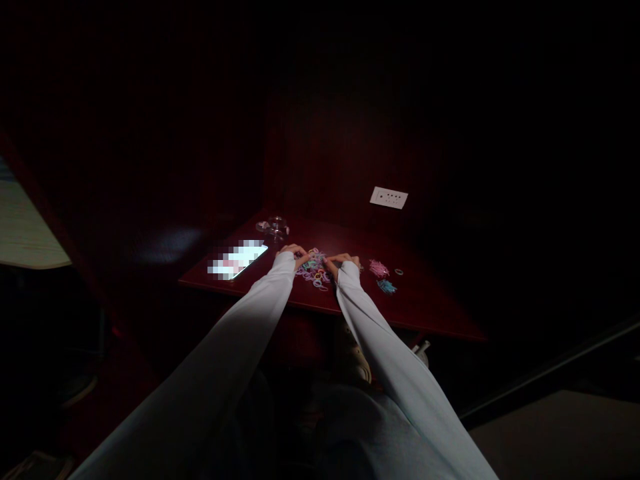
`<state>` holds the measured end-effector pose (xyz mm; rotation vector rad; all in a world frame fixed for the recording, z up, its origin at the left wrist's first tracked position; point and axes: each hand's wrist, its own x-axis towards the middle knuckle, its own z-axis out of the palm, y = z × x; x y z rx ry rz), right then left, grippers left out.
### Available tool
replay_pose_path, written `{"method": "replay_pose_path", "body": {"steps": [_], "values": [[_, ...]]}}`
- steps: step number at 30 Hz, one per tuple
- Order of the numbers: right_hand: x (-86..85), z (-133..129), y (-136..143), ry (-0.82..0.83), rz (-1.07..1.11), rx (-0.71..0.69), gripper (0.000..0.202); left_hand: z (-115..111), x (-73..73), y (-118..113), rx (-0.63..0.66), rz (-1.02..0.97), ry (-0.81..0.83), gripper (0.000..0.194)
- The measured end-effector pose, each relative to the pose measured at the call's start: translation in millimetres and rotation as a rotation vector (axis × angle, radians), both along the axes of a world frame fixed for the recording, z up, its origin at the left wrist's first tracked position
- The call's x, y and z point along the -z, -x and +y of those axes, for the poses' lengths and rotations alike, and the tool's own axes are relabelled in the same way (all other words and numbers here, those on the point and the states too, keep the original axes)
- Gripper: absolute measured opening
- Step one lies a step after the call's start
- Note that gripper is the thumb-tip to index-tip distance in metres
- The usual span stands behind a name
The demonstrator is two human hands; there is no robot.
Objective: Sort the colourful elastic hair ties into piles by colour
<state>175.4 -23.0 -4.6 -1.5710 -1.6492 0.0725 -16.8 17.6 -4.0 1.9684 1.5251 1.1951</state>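
A loose heap of small coloured rings (315, 270), mostly purple with some green and yellow, lies on the dark red table (415, 303). My left hand (296, 253) reaches over the heap's left side, and my right hand (343, 260) is at its right side. Both hands are small and dim; whether anything is between their fingers does not show. To the right of my right hand lie a pink pile (379, 268), a blue pile (387, 287) and a single ring (399, 272).
At the table's left lies a lit screen (237, 260), its picture blurred out. Behind it stands a clear container (277, 228) beside a small round clear item (263, 227). A white socket plate (389, 197) is on the back panel.
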Motion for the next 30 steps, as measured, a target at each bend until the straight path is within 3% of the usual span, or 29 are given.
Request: {"method": "replay_pose_path", "body": {"steps": [10,14,21,30], "values": [[-5.7,-5.9,7.4,-0.03,-0.117,-0.053,0.031,-0.8,0.7,-0.9,-0.013,0.018,-0.037,0.015],[-8.3,-10.8,7.9,-0.021,-0.126,-0.001,0.023,-0.1,0.2,-0.5,-0.005,0.012,-0.029,0.01],[-5.3,-6.5,6.6,-0.043,-0.13,0.049,0.02,0.0,2.5,-2.0,0.042,-0.067,-0.078,0.012],[-5.9,-3.5,6.2,-0.051,-0.114,-0.105,0.031,2.6,2.2,-1.9,0.109,-0.128,-0.047,0.014]]}}
